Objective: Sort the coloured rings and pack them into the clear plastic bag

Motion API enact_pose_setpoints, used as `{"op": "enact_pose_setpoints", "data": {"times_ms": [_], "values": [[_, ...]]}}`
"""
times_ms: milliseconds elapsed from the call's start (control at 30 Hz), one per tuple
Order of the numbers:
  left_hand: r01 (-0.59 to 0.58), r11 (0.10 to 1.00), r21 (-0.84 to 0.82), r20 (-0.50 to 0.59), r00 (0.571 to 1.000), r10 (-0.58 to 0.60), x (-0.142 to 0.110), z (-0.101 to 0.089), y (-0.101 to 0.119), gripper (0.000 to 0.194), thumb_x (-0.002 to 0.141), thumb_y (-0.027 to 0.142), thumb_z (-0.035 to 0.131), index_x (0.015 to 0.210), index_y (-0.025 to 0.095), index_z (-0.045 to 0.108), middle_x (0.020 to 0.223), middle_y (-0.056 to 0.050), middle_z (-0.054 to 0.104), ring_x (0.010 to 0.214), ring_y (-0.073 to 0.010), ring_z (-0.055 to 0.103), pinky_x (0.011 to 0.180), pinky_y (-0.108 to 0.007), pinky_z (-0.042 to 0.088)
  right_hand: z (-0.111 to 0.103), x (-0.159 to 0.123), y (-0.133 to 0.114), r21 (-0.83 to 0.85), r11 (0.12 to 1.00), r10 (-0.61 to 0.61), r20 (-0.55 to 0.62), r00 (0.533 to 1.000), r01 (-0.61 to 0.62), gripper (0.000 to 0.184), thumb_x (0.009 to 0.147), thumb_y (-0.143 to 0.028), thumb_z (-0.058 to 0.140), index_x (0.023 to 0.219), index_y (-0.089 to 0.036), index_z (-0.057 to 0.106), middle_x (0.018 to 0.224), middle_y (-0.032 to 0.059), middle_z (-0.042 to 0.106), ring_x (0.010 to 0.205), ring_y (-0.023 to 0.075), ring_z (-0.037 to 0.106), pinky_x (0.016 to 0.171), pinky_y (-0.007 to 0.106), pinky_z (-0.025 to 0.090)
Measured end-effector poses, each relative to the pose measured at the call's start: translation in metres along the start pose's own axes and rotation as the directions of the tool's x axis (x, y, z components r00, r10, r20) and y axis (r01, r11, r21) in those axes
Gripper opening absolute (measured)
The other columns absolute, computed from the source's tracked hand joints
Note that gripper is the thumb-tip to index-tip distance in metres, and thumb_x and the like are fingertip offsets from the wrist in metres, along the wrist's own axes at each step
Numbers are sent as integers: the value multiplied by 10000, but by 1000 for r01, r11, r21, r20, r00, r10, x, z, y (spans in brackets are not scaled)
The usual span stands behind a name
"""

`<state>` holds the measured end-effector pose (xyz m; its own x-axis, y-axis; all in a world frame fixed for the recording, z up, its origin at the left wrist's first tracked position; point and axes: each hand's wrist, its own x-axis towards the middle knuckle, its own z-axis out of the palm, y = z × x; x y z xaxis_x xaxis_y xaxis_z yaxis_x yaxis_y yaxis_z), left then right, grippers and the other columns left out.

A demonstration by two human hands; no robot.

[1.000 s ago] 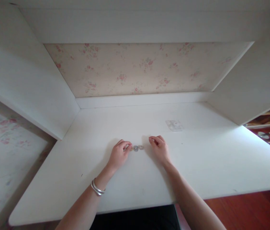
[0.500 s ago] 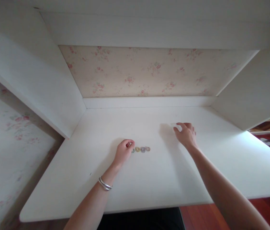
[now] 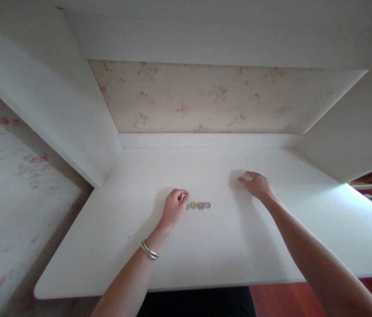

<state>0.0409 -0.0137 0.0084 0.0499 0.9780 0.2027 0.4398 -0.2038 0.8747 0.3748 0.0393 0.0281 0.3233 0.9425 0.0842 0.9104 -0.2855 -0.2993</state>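
Several small round flat pieces (image 3: pixel 201 206), ring-like and in greenish, yellow, grey and pinkish tones, lie in a close row on the white desk (image 3: pixel 186 255). My left hand (image 3: pixel 174 208) is at the row's left end, thumb and index fingertip pressed together in a pinch just over the greenish piece. Whatever these fingertips hold is too small to make out. To the right and farther back, my right hand (image 3: pixel 257 185) curls low over the desk. A sliver of a clear plastic piece (image 3: pixel 246 177) shows between its thumb and index finger; the hand hides the rest.
White side panels (image 3: pixel 337 132) and a low back ledge (image 3: pixel 206 140) enclose the desk, with an overhanging board (image 3: pixel 206 39) above. A small dark mark (image 3: pixel 129 237) is on the desk, left of my left forearm.
My right hand has moved right and back from beside the row to the clear plastic piece, now mostly covered. My left hand stays at the row's left end, where more pieces now show.
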Motion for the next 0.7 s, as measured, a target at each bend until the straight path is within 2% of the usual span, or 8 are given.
{"op": "enact_pose_setpoints", "data": {"times_ms": [67, 133, 200, 300, 367, 433, 500, 700], "values": [[-114, 993, 29, -10, 993, 115, -3, 0, 5, 207, 845, 340, 509, 892, 189, 641, 777, -9, 524, 672, -118, 486, 660, -250, 421, -2, -12, -24, 127, 992, 11, 24, 1000, -14, 548, 797, -573, 472, 1177, -204, 617, 1088, 114, 652, 1000, 257, 602, 850, 358, 452], [-166, 986, 23, 8, 986, 166, -6, 1, 8, 239, 830, 353, 547, 1006, 203, 611, 905, -31, 534, 720, -122, 499, 701, -266, 444, -2, -28, -52, 256, 966, -41, 58, 997, 25, 518, 813, -577, 453, 1162, -236, 627, 988, 86, 691, 937, 234, 633, 837, 352, 462], [-174, 985, 6, 32, 984, 174, -8, 3, 10, 407, 777, 381, 624, 1141, 219, 544, 1044, -55, 522, 807, -140, 520, 742, -289, 463, 2, -49, -81, 395, 912, -146, 63, 987, 110, 483, 812, -569, 471, 1145, -259, 635, 974, 58, 701, 904, 206, 646, 825, 327, 474], [-170, 985, -27, 35, 985, 171, -8, 5, 9, 696, 686, 403, 715, 1288, 242, 404, 1238, -88, 452, 1010, -195, 512, 822, -336, 469, 11, -82, -119, 566, 795, -300, 48, 953, 221, 439, 818, -534, 493, 1117, -252, 650, 1065, 41, 679, 889, 180, 652, 814, 297, 496], [-154, 987, -54, 11, 988, 154, -6, 5, 8, 806, 651, 375, 746, 1333, 249, 336, 1303, -100, 414, 1100, -222, 485, 860, -358, 465, 17, -99, -137, 618, 728, -393, 23, 919, 296, 410, 817, -503, 516, 1107, -249, 659, 1139, 38, 649, 959, 191, 636, 859, 308, 493], [-135, 988, -74, -15, 991, 135, -4, 4, 7, 824, 641, 313, 752, 1341, 248, 322, 1312, -99, 417, 1137, -231, 472, 882, -365, 463, 21, -110, -148, 648, 680, -452, 4, 892, 342, 383, 810, -475, 543, 1105, -263, 662, 1170, 26, 632, 1038, 208, 607, 907, 332, 481], [-129, 987, -95, -32, 991, 126, -2, 2, 6, 788, 638, 254, 742, 1323, 240, 353, 1290, -95, 442, 1138, -232, 480, 895, -369, 466, 23, -115, -153, 680, 650, -460, -2, 888, 338, 368, 791, -460, 573, 1098, -281, 666, 1180, 13, 624, 1083, 220, 585, 928, 346, 479], [-145, 966, -216, -16, 989, 145, 1, 1, 9, 717, 616, 248, 758, 1256, 215, 437, 1240, -90, 472, 1093, -212, 531, 924, -363, 485, 21, -113, -143, 771, 612, -371, 84, 925, 176, 400, 710, -457, 657, 1053, -254, 691, 1139, 25, 645, 958, 228, 650, 863, 348, 533]]}}
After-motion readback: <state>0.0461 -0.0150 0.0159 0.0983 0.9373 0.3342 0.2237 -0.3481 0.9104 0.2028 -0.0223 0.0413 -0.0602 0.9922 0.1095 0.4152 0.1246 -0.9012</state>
